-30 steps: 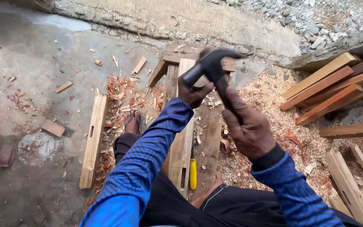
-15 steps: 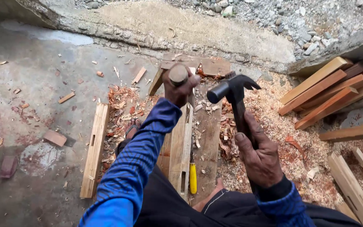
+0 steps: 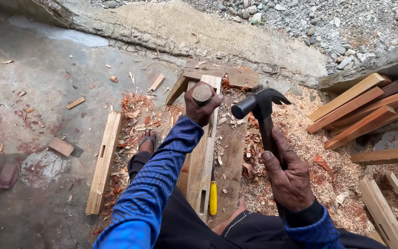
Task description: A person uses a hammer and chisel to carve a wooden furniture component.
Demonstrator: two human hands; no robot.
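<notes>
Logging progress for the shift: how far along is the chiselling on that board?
Done: the beam on the ground already has a slot cut, and red shavings cover the floor. In hand: left hand grips a round-topped chisel handle upright over the board; right hand holds the claw hammer raised beside it, apart. Left: uncut sticks stacked at right.

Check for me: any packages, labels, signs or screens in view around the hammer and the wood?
None in view: only bare timber, shavings, concrete and gravel around the left hand and the right hand with its hammer.
</notes>
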